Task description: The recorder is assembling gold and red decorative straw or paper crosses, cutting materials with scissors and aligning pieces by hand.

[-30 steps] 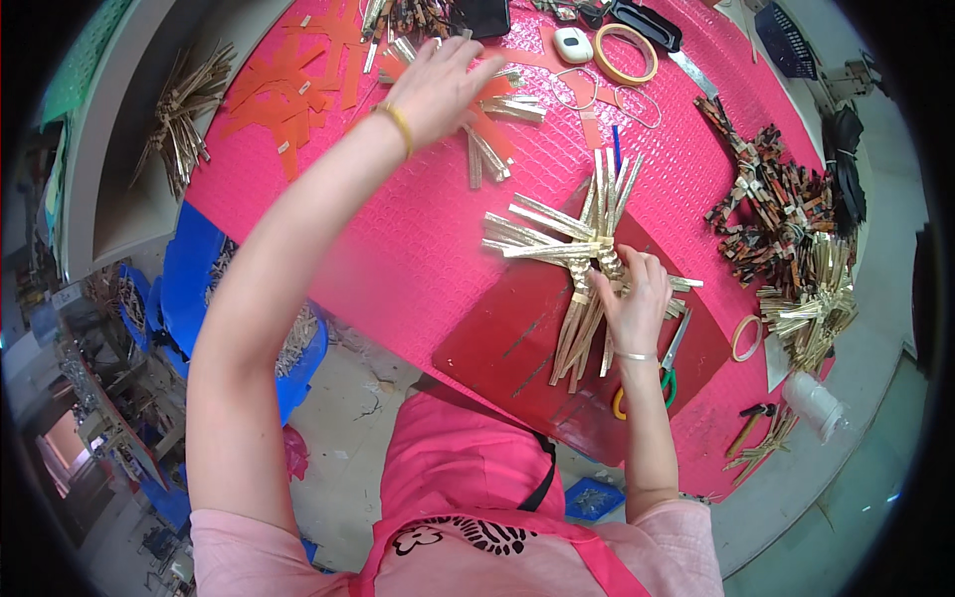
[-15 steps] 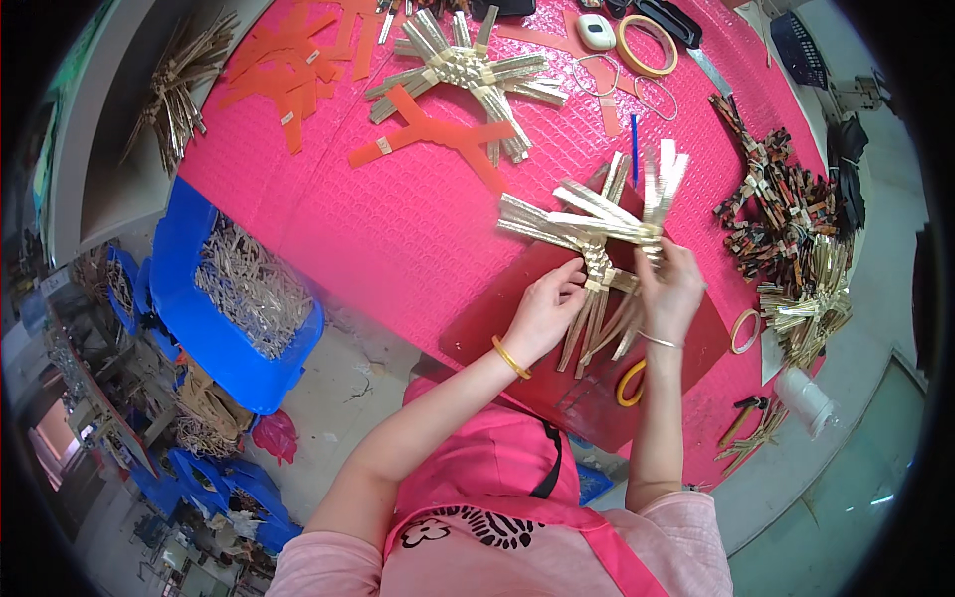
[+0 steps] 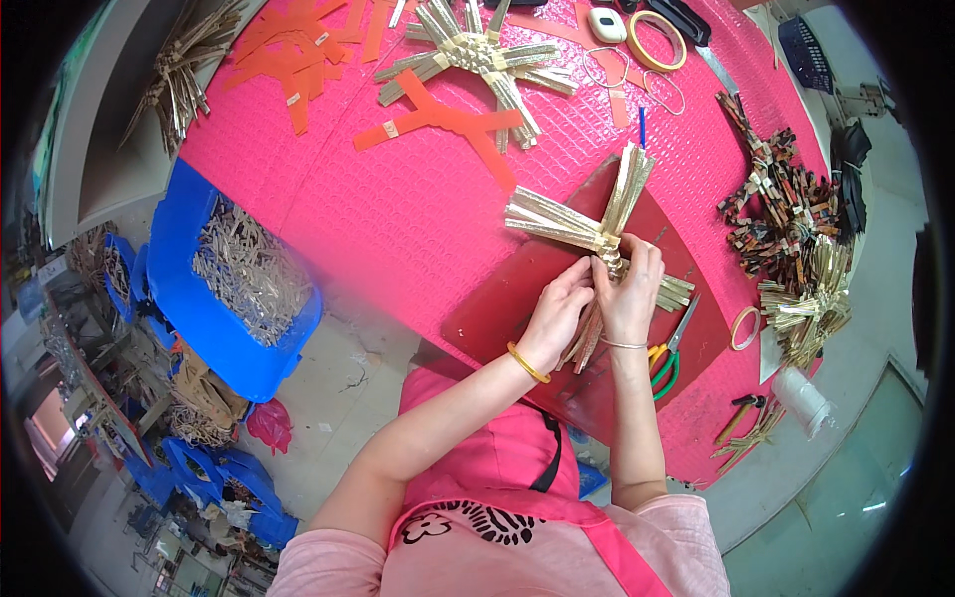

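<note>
A woven piece of gold strips [image 3: 562, 223], with bundles of strips spreading from its braided middle, lies over a dark red board [image 3: 492, 313]. My left hand [image 3: 557, 316] pinches the near side of its middle, fingers closed. Right beside it, my right hand [image 3: 629, 300] has its thumb and fingers closed on the same middle, the fingertips of both hands nearly meeting. My fingers hide part of the weave. Close to my right wrist, scissors [image 3: 673, 346] with yellow and green handles rest on the board.
Beyond the board lie orange cut-out shapes [image 3: 438, 117], another gold woven piece [image 3: 482, 55] and a tape roll [image 3: 657, 40]. Dark patterned woven pieces [image 3: 786, 189] are heaped at the right. A blue bin [image 3: 234, 343] of strip scraps stands left of the pink-covered table [image 3: 328, 219].
My right hand has moved left and down to the weave's middle, close to my left hand. The loose strips it was moving at the upper right now lie elsewhere. The scissors show more fully.
</note>
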The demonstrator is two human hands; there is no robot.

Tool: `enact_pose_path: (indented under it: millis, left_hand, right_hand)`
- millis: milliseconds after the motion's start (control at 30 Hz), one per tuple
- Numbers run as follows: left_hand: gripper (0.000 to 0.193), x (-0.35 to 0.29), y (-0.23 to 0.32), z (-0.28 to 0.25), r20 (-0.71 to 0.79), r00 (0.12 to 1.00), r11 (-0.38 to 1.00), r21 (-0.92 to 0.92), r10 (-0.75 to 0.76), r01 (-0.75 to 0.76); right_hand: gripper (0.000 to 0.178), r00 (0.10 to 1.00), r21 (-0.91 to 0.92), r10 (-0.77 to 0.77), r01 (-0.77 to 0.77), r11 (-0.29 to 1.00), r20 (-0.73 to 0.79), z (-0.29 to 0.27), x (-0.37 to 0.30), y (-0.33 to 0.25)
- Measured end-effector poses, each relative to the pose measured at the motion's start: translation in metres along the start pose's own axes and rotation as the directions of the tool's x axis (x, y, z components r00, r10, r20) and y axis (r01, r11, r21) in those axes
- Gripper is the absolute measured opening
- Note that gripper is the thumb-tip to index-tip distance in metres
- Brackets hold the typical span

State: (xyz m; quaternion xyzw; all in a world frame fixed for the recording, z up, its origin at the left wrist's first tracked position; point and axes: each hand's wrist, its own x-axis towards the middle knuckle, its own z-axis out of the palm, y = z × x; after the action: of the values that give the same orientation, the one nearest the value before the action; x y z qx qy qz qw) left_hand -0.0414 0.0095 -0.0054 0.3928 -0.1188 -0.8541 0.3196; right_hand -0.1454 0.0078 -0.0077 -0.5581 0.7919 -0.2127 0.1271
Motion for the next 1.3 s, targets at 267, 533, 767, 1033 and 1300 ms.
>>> enact_pose_path:
  millis: [267,533,767,1033,1300]
  left_hand:
    - [0.04,0.01,0.002,-0.003,-0.05,0.999,1.0,-0.018,-0.02,0.019]
    - [0.03,0.007,0.012,-0.009,0.129,0.99,0.985,-0.166,0.058,-0.036]
    - [0.028,-0.003,0.027,-0.02,0.108,0.985,0.991,-0.023,0.136,-0.134]
    - [0.039,-0.006,0.029,-0.028,0.066,0.967,0.935,0.245,0.247,-0.256]
    - [0.026,-0.016,0.042,-0.038,0.005,0.956,0.952,0.089,0.294,-0.294]
  right_hand:
    - [0.038,0.998,-0.01,0.023,-0.023,1.0,0.061,0.008,-0.005,0.013]
    - [0.037,0.971,0.327,0.019,-0.098,0.94,0.237,-0.027,-0.01,-0.031]
    - [0.044,0.959,0.137,-0.238,0.218,0.966,0.153,-0.083,0.014,-0.069]
    - [0.034,0.74,-0.101,-0.523,0.612,0.784,0.422,-0.04,0.035,-0.075]
    - [0.029,0.9,0.222,-0.424,0.395,0.892,0.101,-0.044,0.034,-0.087]
